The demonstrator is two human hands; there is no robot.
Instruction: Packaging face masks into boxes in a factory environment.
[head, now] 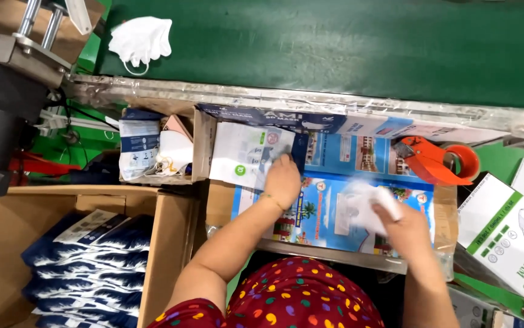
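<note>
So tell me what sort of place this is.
Probably a packing station in a face-mask factory: a green conveyor belt runs past the bench, a cardboard box holds stacked blue mask packets, and an orange tape dispenser lies nearby.

White pouch [246, 155] flat; blurred white mask [365, 203] beside.

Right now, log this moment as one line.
left hand: on white pouch | right hand: holding white mask | tape dispenser: idle
</note>
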